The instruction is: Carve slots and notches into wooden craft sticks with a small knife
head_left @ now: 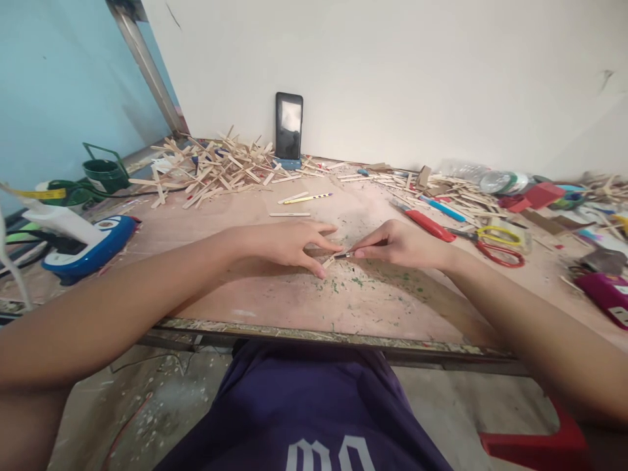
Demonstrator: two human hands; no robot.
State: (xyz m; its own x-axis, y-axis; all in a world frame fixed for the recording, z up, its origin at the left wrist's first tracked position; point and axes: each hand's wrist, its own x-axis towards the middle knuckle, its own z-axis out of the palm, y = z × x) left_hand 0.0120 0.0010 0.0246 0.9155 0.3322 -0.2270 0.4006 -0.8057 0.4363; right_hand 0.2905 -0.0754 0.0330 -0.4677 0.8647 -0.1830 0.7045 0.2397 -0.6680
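My left hand (pixel 300 244) rests low over the table from the left. Its thumb and index fingertips are at the two ends of a short piece of wooden stick (pixel 328 263), steadying it on the surface; the other fingers are stretched out. From the right, my right hand (pixel 400 245) pinches a small, thin, dark metal blade (pixel 342 255) between thumb and index finger. The blade's tip meets the stick piece close to my left index finger. Green crumbs (pixel 357 282) are scattered around and below both hands.
Beyond my hands lie a yellow pencil (pixel 308 198) and a loose stick (pixel 289 214). A phone (pixel 289 127) stands by a heap of sticks (pixel 220 167). Red-handled cutter (pixel 430 226) and scissors (pixel 499 255) lie right; a blue power strip (pixel 93 252) sits left.
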